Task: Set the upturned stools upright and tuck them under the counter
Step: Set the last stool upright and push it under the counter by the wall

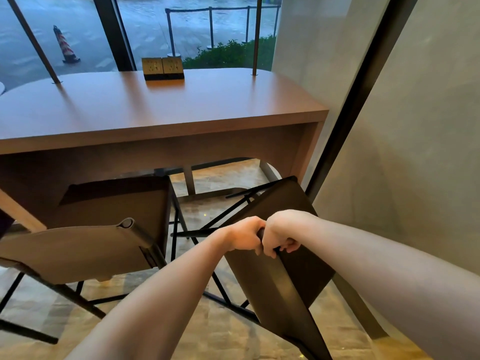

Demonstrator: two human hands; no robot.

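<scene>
Head view: I am gripping the tilted dark stool (280,203) by its seat edge, left hand (245,237) and right hand (281,233) both curled tight, beside the desk (161,107).

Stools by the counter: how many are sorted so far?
One stool already sits upright, partly under the counter. Both hands, left and right, grip the tilted dark stool, which is not yet upright or tucked in. A folding chair stands nearby.

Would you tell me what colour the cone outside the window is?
The cone is striped red and white, seen in the head view.
</scene>
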